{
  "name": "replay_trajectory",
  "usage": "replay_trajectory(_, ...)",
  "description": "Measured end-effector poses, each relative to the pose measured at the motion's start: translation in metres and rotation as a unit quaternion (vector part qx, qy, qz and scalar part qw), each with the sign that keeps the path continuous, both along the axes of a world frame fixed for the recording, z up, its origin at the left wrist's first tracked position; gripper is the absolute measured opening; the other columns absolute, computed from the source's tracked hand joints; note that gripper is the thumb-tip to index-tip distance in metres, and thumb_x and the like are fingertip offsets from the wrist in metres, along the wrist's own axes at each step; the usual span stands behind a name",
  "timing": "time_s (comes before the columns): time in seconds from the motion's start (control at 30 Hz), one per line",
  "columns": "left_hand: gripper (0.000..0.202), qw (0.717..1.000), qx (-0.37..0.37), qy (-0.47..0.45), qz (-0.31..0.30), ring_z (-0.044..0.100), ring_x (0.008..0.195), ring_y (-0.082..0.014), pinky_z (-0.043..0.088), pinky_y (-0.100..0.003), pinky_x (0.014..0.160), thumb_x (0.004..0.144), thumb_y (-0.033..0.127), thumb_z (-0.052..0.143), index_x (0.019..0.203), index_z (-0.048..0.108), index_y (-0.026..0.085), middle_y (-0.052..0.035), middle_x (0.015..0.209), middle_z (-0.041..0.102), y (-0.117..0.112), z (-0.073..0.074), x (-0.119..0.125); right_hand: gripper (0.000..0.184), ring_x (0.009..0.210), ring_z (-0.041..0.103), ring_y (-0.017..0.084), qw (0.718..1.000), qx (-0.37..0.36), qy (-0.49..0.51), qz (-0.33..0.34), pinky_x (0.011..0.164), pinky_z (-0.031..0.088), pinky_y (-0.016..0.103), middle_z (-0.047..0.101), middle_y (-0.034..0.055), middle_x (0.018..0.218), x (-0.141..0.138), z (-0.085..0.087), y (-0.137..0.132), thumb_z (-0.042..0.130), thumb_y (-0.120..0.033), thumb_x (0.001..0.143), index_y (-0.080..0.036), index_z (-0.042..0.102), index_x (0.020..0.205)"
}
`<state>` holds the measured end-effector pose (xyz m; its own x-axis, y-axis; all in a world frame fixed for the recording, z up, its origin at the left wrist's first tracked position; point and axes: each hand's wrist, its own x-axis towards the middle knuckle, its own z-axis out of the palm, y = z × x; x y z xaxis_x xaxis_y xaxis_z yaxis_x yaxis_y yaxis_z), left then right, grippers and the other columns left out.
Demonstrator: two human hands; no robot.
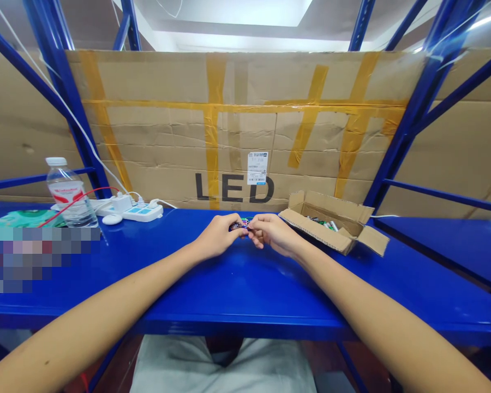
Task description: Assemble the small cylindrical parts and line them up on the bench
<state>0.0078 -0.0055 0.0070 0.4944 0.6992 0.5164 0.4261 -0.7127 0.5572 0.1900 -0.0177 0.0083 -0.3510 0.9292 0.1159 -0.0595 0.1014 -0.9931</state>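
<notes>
A small electronic part with coloured wires (pixel 239 225) is pinched between my left hand (pixel 219 236) and my right hand (pixel 272 233), above the blue steel shelf top (pixel 229 284). My fingers hide most of it, so its exact kind is hard to tell. To the right of my right hand stands an open cardboard box (pixel 331 240) holding several small metal-ended cylinders (pixel 321 224), perhaps batteries.
Further left on the shelf are a white power strip (pixel 141 212) with a plugged-in adapter, a white mouse (pixel 112 219), a water bottle (pixel 68 194), a red wire (pixel 77 204) and a green packet (pixel 24 219). Taped cardboard (pixel 237 136) printed LED backs the shelf, between blue uprights.
</notes>
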Motion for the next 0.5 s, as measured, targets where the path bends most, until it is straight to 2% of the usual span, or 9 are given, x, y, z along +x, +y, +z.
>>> replay_trajectory(0.1,0.01,1.0,0.011,0.003,0.004,0.057,0.067,-0.0139,0.045,-0.027,0.067,0.082,0.026,0.061,0.077,0.061,0.017,0.0003,0.073,0.069,-0.002,-0.001,0.002,0.013,0.04,0.047,0.01,0.997,0.054,-0.053,-0.031,0.038,0.034,0.022,0.056,-0.002,0.051,-0.001,-0.002,0.001,0.061,-0.022,0.071,-0.018,0.05,0.064)
replay_trajectory(0.2,0.009,1.0,0.015,0.006,0.005,0.058,0.069,-0.0142,0.044,-0.027,0.068,0.083,0.025,0.06,0.078,0.061,0.018,0.0003,0.074,0.07,-0.002,-0.003,0.003,0.011,0.041,0.044,0.009,0.974,0.161,-0.145,-0.07,0.041,0.031,0.022,0.05,-0.0051,0.047,-0.002,-0.005,0.003,0.056,-0.021,0.072,-0.02,0.049,0.065)
replay_trajectory(0.33,0.007,1.0,0.0,-0.001,0.01,0.06,0.071,-0.0151,0.044,-0.027,0.067,0.082,0.025,0.06,0.083,0.058,0.018,0.0004,0.075,0.069,0.001,-0.006,0.003,0.013,0.052,0.041,0.01,0.906,0.318,-0.248,-0.129,0.051,0.029,0.024,0.049,-0.0041,0.054,-0.001,-0.007,0.003,0.054,-0.02,0.076,-0.019,0.049,0.064)
replay_trajectory(0.5,0.037,0.998,-0.061,-0.02,-0.024,0.064,0.08,-0.0176,0.047,-0.029,0.072,0.082,0.03,0.062,0.114,0.047,0.019,-0.0018,0.086,0.069,0.004,-0.011,0.004,0.014,0.06,0.047,0.013,0.828,0.419,-0.348,-0.134,0.059,0.032,0.026,0.056,0.0002,0.065,0.0,-0.006,-0.002,0.048,-0.014,0.084,-0.019,0.048,0.071)
